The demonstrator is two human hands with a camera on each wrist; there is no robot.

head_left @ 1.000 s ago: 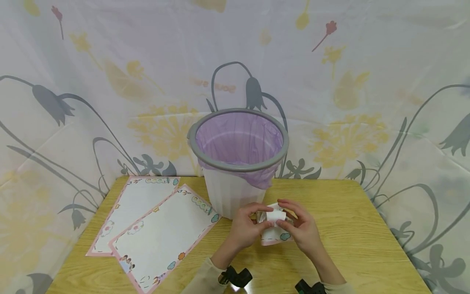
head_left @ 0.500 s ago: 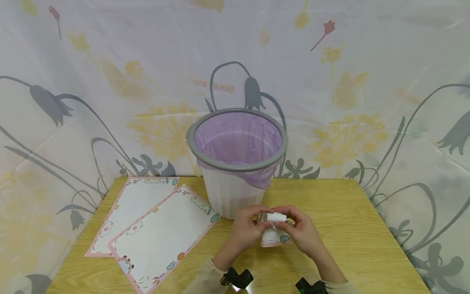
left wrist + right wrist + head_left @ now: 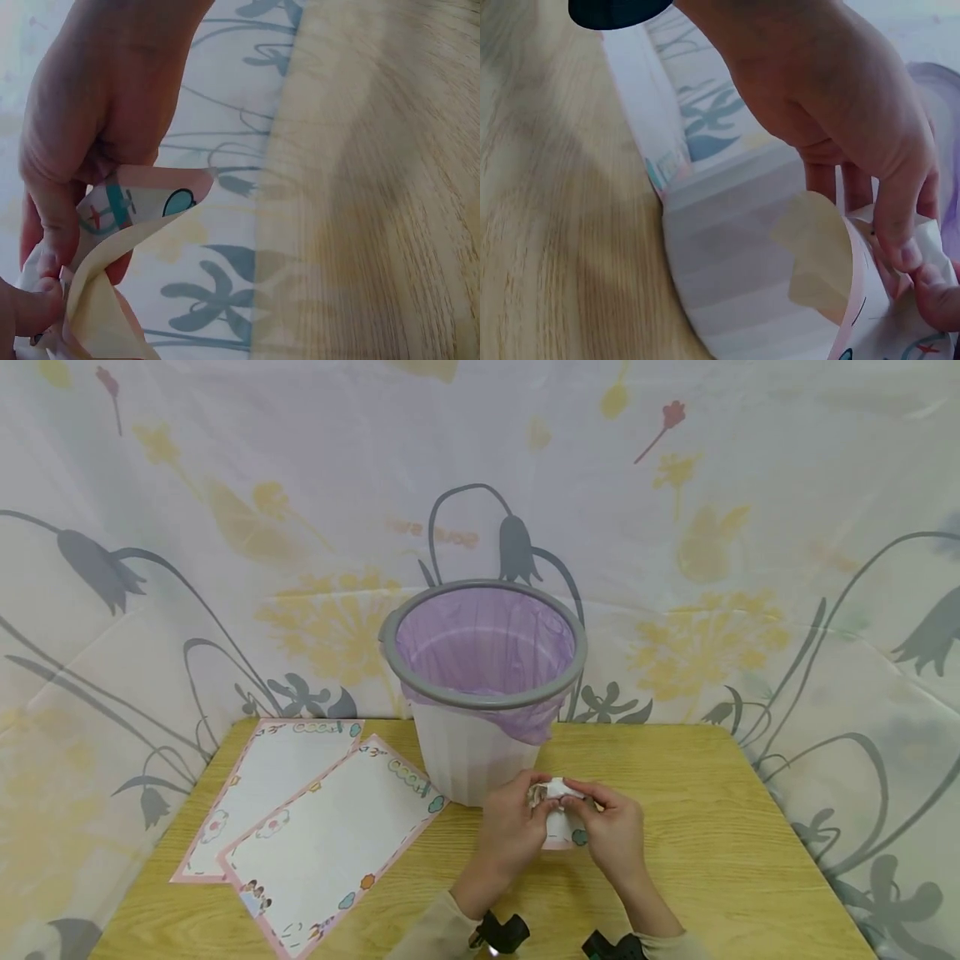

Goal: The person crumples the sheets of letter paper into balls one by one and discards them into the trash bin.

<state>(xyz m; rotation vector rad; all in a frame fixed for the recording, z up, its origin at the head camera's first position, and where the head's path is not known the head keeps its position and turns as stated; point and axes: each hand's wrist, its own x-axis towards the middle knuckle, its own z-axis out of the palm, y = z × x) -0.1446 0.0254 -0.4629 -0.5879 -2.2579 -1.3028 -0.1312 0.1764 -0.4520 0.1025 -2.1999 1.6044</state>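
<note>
In the head view, a small bunched-up sheet of paper (image 3: 557, 833) with a pink edge and a printed cloud is held just above the table, in front of the bin. My left hand (image 3: 510, 827) pinches its left side, thumb near the middle. The right hand (image 3: 615, 831) grips the other side, its thumb close to the left one. From the left wrist, the right hand (image 3: 112, 97) shows with the curled paper (image 3: 146, 199) under its fingers. The right wrist view has the left hand (image 3: 832, 97) and the paper's crumpled top; parts between the fingers are hidden.
A white bin (image 3: 457, 752) with a grey rim and purple liner (image 3: 487, 643) stands behind the hands. At left, two overlapping bordered sheets lie flat: a front sheet (image 3: 337, 852) and a back sheet (image 3: 288, 768). The wooden table (image 3: 712, 843) meets a flower-printed cloth (image 3: 690, 652).
The paper's white upper part, earlier a short roll, is now more crumpled between the hands. Both hands have shifted slightly, with the fingers drawn closer around it.
</note>
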